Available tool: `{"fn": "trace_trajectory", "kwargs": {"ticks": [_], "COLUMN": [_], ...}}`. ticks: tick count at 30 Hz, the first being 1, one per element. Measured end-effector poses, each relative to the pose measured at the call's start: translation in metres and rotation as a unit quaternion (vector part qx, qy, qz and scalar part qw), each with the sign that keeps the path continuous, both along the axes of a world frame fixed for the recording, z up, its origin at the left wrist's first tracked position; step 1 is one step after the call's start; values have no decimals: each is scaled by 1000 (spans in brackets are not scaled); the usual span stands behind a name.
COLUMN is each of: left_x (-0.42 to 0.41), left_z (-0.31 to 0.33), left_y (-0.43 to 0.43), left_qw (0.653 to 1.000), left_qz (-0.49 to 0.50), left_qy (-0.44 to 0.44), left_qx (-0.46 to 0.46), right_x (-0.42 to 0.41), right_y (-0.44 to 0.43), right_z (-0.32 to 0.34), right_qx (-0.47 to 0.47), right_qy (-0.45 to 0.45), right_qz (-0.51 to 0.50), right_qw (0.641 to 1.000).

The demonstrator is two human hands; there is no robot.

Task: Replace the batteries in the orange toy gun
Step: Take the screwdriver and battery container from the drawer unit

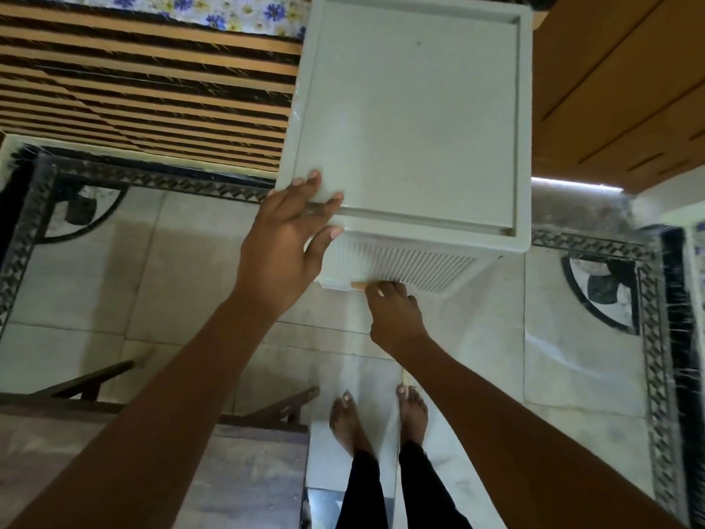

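Two bare forearms reach forward from the lower corners, above bare feet (pixel 377 414) and black trouser legs (pixel 396 486). Both feet stand on a pale marble floor (pixel 572 357) inlaid with a black patterned border (pixel 656 299). A wooden bench (pixel 152 433) sits at the lower left. Further off on the left lies a brown-and-black striped cover (pixel 145 89) with a blue-flowered cloth (pixel 198 9) beyond it, and wooden furniture (pixel 618 82) fills the upper right.

Between these stands a white plastic drawer cabinet (pixel 412 120) with a flat, rimmed top. The left hand (pixel 284 238) rests on its near left corner, fingers spread and almost straight across the top, thumb against the front just under the rim. The right hand (pixel 396 311) is lower, its fingers curled onto the bottom edge of the ribbed drawer front (pixel 412 261).

No part of the view shows the orange toy gun clearly. A small orange-tan sliver (pixel 358 285) sits at the drawer front's lower edge, touching the right fingertips, but what it is cannot be told.
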State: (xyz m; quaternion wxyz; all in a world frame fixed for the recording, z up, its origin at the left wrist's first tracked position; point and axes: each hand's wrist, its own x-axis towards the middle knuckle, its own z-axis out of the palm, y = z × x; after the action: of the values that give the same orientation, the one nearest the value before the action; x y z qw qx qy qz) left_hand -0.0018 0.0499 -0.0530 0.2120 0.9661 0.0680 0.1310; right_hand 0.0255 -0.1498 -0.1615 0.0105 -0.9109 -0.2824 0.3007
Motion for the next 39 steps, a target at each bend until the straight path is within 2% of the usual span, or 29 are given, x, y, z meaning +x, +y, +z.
{"fn": "trace_trajectory", "kwargs": {"ticks": [5,9,13,18,26,30,32,36,39], "left_x": [-1,-4,-6,-2,0,-7,-18,-59,-79], "left_z": [6,12,24,32,28,23,20,10,-9], "left_y": [-3,1,3,-1,-4,-6,-13,-43,-66], "left_qw": [999,998,993,987,991,993,995,992,992], "left_qz": [-11,-34,-48,-34,-14,-5,18,72,57], "left_qy": [29,53,106,155,129,106,60,-38,-33], "left_qx": [-13,-14,-4,-17,-27,-50,-78,-92,-108], "right_x": [-52,-92,-110,-76,9,12,2,-29,-35], "right_y": [-32,-56,-67,-52,-7,-1,-10,-34,-44], "right_z": [24,55,103,121,109,104,99,82,61], "right_qx": [57,119,185,153,124,138,162,198,211], "right_qy": [-33,-132,-249,-292,-373,-380,-368,-263,-152], "right_qz": [9,56,33,-54,-115,-132,-142,-171,-226], "right_qw": [998,983,950,942,912,905,904,929,939]}}
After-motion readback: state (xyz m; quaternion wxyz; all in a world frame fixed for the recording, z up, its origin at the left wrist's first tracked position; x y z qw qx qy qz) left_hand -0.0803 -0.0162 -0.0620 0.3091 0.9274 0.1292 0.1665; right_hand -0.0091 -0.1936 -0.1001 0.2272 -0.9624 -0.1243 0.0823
